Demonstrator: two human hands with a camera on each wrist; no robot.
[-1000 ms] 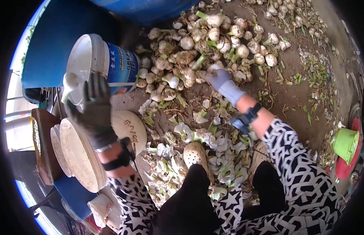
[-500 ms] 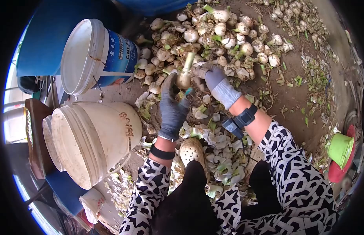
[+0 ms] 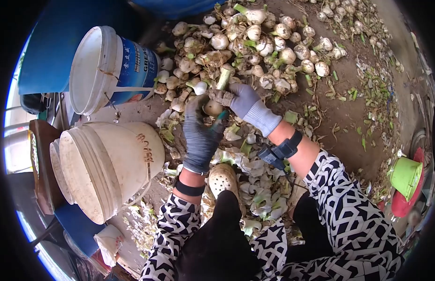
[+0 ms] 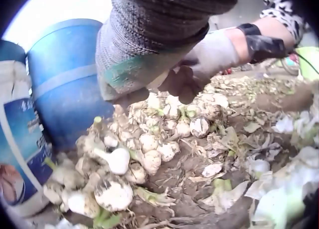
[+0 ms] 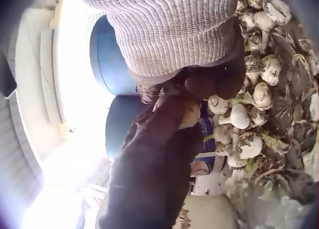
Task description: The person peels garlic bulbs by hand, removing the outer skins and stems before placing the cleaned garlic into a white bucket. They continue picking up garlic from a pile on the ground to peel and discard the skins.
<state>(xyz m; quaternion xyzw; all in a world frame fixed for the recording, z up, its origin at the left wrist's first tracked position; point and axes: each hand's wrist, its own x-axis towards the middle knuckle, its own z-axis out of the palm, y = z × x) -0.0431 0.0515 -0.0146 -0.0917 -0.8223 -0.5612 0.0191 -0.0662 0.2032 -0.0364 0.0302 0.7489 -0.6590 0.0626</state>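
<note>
In front of me my left hand (image 3: 201, 133), in a dark grey glove, holds a garlic bulb (image 3: 213, 108) between thumb and fingers. Its short cut green stem (image 3: 223, 78) points up and away. My right hand (image 3: 243, 100), in a light grey glove with a soiled palm side, pinches the same bulb near the stem. Between the gloves a pale side of the bulb (image 5: 190, 114) shows in the right wrist view; the fingers hide the rest. Just beyond both hands lies a heap of garlic bulbs (image 3: 220, 42), dirty, with roots and stem stubs.
A blue-labelled bucket (image 3: 133, 70) lies tipped at the left, its mouth towards me. Nearer are stacked cream buckets (image 3: 128, 154). Peeled skins (image 3: 259, 187) litter the ground around a clog (image 3: 222, 180). A green pot (image 3: 406, 180) stands far right.
The left hand has come from the labelled bucket's mouth, where a white garlic bulb was beside it, to the middle. The right hand has drawn back from the heap; both now hold another bulb.
</note>
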